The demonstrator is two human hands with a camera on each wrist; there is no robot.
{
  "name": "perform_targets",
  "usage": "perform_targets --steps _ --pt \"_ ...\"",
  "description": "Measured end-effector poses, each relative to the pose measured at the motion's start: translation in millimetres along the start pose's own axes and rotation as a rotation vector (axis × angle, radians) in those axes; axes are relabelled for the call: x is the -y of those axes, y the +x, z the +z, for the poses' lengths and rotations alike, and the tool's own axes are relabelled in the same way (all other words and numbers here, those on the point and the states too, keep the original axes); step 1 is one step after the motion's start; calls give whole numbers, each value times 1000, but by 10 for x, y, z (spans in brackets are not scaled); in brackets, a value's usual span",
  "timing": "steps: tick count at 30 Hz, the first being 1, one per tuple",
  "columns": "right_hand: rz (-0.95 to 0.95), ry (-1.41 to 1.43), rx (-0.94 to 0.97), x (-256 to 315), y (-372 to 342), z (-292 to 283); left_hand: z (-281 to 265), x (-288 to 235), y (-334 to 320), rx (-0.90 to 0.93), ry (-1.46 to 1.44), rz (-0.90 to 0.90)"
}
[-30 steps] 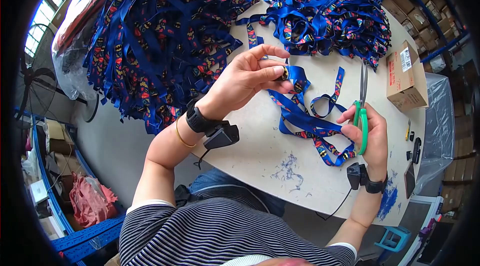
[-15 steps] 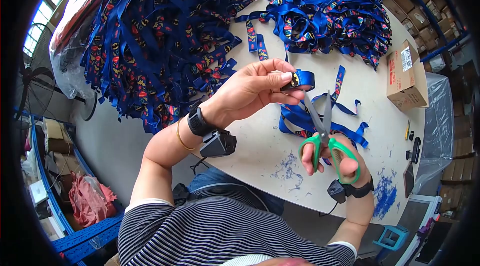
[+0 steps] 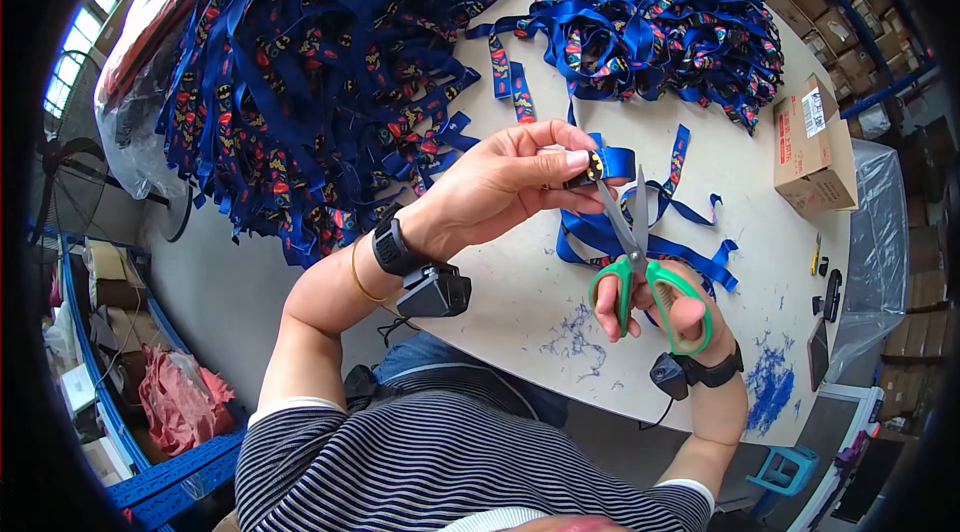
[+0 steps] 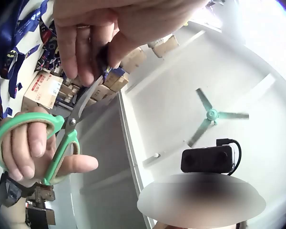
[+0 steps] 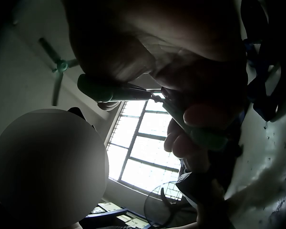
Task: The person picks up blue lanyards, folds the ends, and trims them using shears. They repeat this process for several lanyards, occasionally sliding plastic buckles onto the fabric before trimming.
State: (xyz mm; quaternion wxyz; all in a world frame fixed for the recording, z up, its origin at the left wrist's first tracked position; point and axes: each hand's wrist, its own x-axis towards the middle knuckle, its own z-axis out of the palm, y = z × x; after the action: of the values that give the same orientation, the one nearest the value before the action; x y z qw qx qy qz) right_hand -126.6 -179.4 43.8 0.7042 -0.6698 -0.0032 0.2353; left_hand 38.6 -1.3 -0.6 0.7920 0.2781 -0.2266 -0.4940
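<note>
My left hand (image 3: 505,177) pinches the end of a blue printed ribbon strap (image 3: 618,164) between thumb and fingers, and its loop hangs out to the right. In my right hand (image 3: 690,307) are green-handled scissors (image 3: 632,277), thumb through one handle loop and fingers through the other. Their blades stand parted and point up at the strap, the tips right by the left fingertips. In the left wrist view the scissors (image 4: 72,122) reach up to the pinched strap end. The rest of the strap lies in folds on the table below.
A big heap of straps (image 3: 320,82) covers the table's left side, and a second heap (image 3: 660,22) lies at the back. An open cardboard box (image 3: 812,152) stands at right. Blue scraps (image 3: 770,387) and thread bits litter the near table (image 3: 500,302).
The right hand has moved left and turned, bringing the scissors from upright and closed at the right to the strap with blades parted. The left hand has lowered slightly, still pinching the strap.
</note>
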Motion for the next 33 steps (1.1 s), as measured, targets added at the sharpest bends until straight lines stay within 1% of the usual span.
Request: perform_targets --steps 2,5,6,9,11,12,13,18,21,22,26,29,33 --pt "-21 26 -9 -27 6 -5 0 34 -1 17 -9 7" --pt "-21 51 38 -60 24 -38 107 73 -14 -42 85 9" --pt "-36 71 21 -81 32 -32 132 84 -29 -58 102 -21" --pt "-56 105 -18 -155 54 -33 118 155 -30 -22 132 -30" --pt "-41 92 -22 -186 62 -70 161 108 -46 -62 318 14" --pt "-33 163 -36 -152 68 -30 168 80 -59 -66 396 45" --pt "-31 159 -31 -138 63 -33 185 52 -62 -71 476 75" --pt "-4 87 -1 -115 50 -61 218 19 -61 -24 546 13" --pt "-110 89 -15 -141 80 -6 218 59 -68 22 659 -19" --pt "-140 79 -1 -195 80 -20 225 71 -73 34 665 -32" --pt "-125 53 45 -266 81 -82 267 71 -78 14 551 -35" --pt "-108 40 46 -253 90 -87 261 90 -89 19 602 -57" --pt "-137 27 32 -234 118 -44 288 70 -88 30 687 -21"
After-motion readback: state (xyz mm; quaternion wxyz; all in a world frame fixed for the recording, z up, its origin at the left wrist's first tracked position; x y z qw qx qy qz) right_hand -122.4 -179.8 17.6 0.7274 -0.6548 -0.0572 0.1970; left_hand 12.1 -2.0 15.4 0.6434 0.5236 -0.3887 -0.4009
